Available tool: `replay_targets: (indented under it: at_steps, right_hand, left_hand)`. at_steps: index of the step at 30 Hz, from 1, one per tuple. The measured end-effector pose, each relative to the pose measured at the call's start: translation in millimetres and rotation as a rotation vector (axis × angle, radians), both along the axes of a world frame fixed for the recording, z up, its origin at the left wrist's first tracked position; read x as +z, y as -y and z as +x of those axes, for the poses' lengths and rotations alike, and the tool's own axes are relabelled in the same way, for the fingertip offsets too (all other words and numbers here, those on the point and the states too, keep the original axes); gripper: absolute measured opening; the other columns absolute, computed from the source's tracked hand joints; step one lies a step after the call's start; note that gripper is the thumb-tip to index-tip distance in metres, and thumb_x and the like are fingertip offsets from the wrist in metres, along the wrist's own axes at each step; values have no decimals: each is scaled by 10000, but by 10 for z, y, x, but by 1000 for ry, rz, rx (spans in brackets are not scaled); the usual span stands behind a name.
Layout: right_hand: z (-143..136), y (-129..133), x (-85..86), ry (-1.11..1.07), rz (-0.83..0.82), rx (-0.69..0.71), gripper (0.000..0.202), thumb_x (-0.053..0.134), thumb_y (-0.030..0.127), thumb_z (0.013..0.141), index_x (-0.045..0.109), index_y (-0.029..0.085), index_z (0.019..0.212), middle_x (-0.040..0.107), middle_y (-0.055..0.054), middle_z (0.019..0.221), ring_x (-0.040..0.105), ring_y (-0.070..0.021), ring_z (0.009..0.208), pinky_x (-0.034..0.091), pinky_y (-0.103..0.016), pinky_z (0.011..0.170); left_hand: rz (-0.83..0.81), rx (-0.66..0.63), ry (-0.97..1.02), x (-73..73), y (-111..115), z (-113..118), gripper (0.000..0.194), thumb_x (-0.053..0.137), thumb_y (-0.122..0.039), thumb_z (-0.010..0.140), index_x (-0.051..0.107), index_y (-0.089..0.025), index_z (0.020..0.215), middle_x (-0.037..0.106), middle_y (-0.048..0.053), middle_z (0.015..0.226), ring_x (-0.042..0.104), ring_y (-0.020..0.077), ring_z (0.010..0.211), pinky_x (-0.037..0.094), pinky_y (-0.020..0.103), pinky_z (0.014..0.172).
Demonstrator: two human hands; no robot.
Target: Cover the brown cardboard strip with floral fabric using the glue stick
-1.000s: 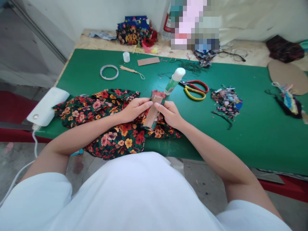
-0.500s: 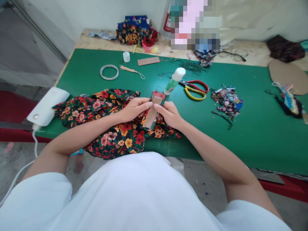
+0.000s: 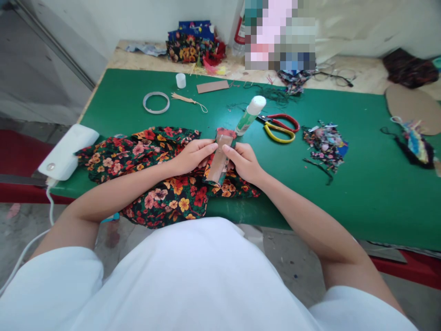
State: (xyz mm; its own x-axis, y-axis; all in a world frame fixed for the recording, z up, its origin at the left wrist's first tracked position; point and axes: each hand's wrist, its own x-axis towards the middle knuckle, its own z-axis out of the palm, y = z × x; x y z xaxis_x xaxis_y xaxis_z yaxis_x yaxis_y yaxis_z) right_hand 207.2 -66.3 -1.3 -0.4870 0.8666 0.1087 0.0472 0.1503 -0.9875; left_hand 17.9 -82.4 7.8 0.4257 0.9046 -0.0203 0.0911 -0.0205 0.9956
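A narrow brown cardboard strip [image 3: 219, 162] has floral cloth folded over its edges. My left hand [image 3: 195, 155] grips its left side, thumb near the edge. On the opposite side my right hand [image 3: 246, 162] holds it, thumb pressing on the upper right of the cardboard. The fingers beneath are partly hidden. Under and left of both hands spreads a crumpled floral cloth [image 3: 155, 197] with red, pink and yellow flowers. A white-capped glue stick [image 3: 251, 116] stands just beyond the strip's top end.
Red-and-yellow-handled scissors [image 3: 280, 128] and a scrap pile [image 3: 325, 147] lie right on the green mat [image 3: 361, 193]. Behind are a tape ring [image 3: 156, 103], white cap [image 3: 181, 81], tassel [image 3: 189, 101] and cardboard piece [image 3: 212, 86]. A white device [image 3: 69, 152] sits left.
My right thumb has shifted slightly right and down on the strip. Both hands still hold it in nearly the same place.
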Motion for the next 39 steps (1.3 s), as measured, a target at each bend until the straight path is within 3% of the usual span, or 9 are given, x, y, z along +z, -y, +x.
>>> replay_targets:
  at_steps: [39]
  right_hand:
    - [12, 7, -12, 25, 10, 23, 742, 630, 911, 784, 575, 191, 612, 561, 24, 468, 498, -103, 410, 358, -248, 423]
  left_hand:
    - [11, -39, -16, 9, 6, -11, 720, 599, -904, 793, 519, -193, 713, 470, -59, 470, 414, 63, 393, 304, 217, 396]
